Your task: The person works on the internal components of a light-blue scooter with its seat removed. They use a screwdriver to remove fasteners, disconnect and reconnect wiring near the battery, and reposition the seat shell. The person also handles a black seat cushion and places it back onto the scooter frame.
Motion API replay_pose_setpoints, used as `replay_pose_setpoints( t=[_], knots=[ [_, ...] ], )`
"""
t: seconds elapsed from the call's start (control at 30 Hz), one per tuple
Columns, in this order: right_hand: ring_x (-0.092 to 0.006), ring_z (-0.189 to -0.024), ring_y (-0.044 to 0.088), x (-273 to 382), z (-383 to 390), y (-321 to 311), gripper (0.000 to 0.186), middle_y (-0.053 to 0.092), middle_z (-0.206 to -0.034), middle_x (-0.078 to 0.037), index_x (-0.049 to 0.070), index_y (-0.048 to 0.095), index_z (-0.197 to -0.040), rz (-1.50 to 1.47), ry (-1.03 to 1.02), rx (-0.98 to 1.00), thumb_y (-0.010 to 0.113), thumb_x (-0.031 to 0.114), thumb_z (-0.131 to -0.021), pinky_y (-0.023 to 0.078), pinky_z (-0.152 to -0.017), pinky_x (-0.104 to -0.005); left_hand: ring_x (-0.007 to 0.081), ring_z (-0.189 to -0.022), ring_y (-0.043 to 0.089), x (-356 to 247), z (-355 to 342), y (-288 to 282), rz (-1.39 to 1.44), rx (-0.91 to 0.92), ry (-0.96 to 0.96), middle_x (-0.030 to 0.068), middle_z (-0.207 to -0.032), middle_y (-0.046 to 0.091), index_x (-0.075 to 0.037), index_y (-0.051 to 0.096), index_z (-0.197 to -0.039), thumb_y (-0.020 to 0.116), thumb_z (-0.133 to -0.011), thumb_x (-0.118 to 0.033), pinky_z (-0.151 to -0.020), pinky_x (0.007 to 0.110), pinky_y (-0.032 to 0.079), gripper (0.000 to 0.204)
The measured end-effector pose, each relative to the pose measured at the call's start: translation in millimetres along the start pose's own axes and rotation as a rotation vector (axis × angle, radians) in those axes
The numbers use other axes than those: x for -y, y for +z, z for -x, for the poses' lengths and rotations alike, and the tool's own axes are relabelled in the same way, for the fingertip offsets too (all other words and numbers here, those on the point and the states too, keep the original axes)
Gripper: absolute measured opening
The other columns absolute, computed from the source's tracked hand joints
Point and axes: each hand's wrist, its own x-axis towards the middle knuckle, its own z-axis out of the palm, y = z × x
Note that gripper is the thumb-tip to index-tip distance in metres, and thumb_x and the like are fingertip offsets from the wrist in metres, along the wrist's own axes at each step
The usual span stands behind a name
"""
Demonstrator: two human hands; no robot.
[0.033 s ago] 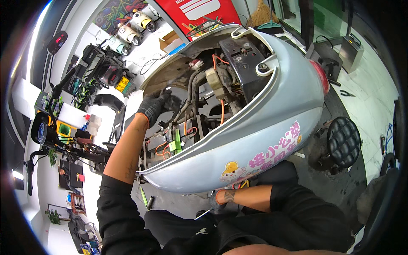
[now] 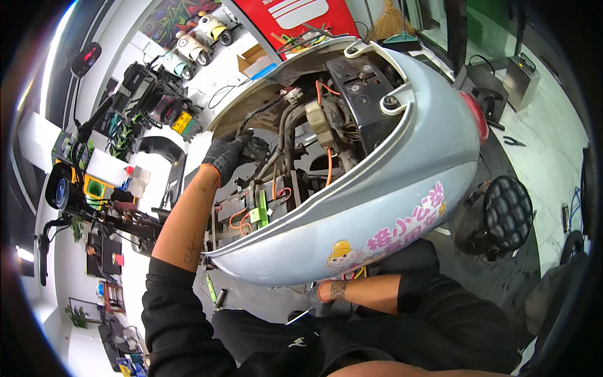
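The opened body of a pale blue scooter (image 2: 414, 151) lies in front of me, its wiring and frame exposed. My left hand (image 2: 225, 156), in a dark knit glove, reaches inside at the left. Its fingers are closed around a black cable (image 2: 254, 114), which runs up to a whitish connector (image 2: 292, 95). A dark part (image 2: 256, 149) beside the fingers is hard to make out. Low by the near side of the body, my gloved right hand (image 2: 320, 304) is closed on a thin pale rod (image 2: 298, 317). The panel and my sleeve partly hide that hand.
Orange wires and a green-tagged battery-like block (image 2: 259, 207) sit inside the body. A black padded stool (image 2: 507, 212) stands at right, with pliers (image 2: 515, 141) on the floor beyond. A green tool (image 2: 211, 290) lies near my knee. Another scooter (image 2: 166, 110) is at far left.
The black cable now shows as a raised curve from my left hand to the connector; before, it was blurred near the fingers. My left hand has turned slightly. The right hand stays in place.
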Motion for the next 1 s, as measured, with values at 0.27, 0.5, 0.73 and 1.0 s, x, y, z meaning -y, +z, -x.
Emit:
replay_pose_setpoints(
  t=[0.27,0.5,0.73,1.0],
  knots=[
    [-0.0276,-0.101,0.068,-13,6,-3,0.059,0.071,-0.113,-0.017,0.003,0.073,-0.112,-0.013,-0.149,0.175,0.06,0.055,-0.086,0.051,-0.092,-0.0392,0.0292,-0.093,0.066,-16,-11,7,0.471,-0.039,-0.127,0.0132,-0.103,0.068,-0.01,0.066,-0.117,0.061,-0.1,-0.029,-0.079,0.041,0.058,0.025],
    [-0.0301,-0.099,0.068,-35,10,6,0.055,0.071,-0.11,-0.018,0.003,0.072,-0.11,-0.119,-0.007,0.194,0.061,0.052,-0.088,0.051,-0.09,-0.0401,0.025,-0.095,0.068,8,-13,10,0.528,0.348,-0.136,0.0131,-0.11,0.069,-0.003,0.062,-0.121,0.07,-0.094,-0.021,-0.083,0.039,0.06,0.033],
    [-0.0326,-0.096,0.067,-44,79,-2,0.052,0.071,-0.107,-0.02,0.002,0.072,-0.109,-0.296,0.316,0.168,0.062,0.049,-0.09,0.051,-0.087,-0.0411,0.0219,-0.097,0.068,37,-31,5,-0.242,0.123,0.357,0.0144,-0.112,0.068,0.006,0.057,-0.123,0.076,-0.087,-0.015,-0.085,0.033,0.057,0.046],
    [-0.0354,-0.094,0.067,59,270,-47,0.048,0.071,-0.104,-0.021,0.001,0.072,-0.107,-0.464,0.834,0.185,0.062,0.046,-0.092,0.052,-0.084,-0.0422,0.0299,-0.106,0.068,59,-97,18,-0.03,-0.146,0.664,0.0202,-0.113,0.072,0.003,0.066,-0.121,0.076,-0.084,-0.023,-0.095,0.037,0.05,0.047]
  ],
)
